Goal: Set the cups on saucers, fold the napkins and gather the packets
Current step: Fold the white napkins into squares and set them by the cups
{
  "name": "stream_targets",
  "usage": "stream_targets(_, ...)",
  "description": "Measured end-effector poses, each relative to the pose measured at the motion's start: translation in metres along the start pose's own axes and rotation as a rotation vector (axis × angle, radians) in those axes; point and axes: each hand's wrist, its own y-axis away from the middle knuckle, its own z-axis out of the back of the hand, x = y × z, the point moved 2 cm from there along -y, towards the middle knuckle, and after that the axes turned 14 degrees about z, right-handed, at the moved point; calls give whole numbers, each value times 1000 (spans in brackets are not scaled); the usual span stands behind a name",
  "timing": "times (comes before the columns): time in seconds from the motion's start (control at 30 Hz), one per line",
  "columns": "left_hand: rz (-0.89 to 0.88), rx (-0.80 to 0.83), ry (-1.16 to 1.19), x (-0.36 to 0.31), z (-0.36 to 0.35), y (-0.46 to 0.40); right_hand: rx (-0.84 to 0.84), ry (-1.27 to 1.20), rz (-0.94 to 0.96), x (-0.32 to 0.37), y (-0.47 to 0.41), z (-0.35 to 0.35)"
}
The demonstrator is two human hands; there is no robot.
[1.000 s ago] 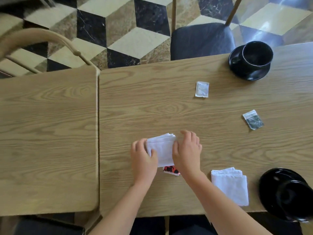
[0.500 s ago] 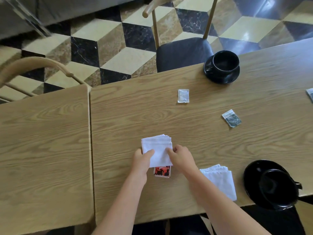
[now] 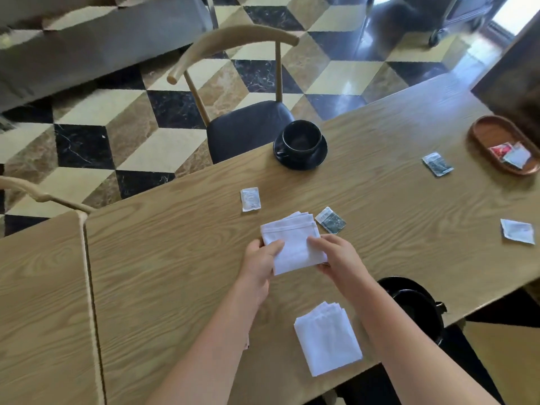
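The left hand [image 3: 260, 260] reaches forward from a bare forearm and pinches the left edge of a folded white napkin [image 3: 292, 247], thumb on top. The right hand [image 3: 336, 257] grips its right edge the same way. Between them the napkin is a neat layered square above the wooden table [image 3: 175, 258]. Just beyond the grip lies a dark packet [image 3: 331, 220]; nearer the person, a second folded napkin [image 3: 327, 339].
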Motion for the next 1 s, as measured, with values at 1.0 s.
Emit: stream_targets(1.0,-642,-452,-970,-155,-263,-172,-343,678,444,113,-301,152)
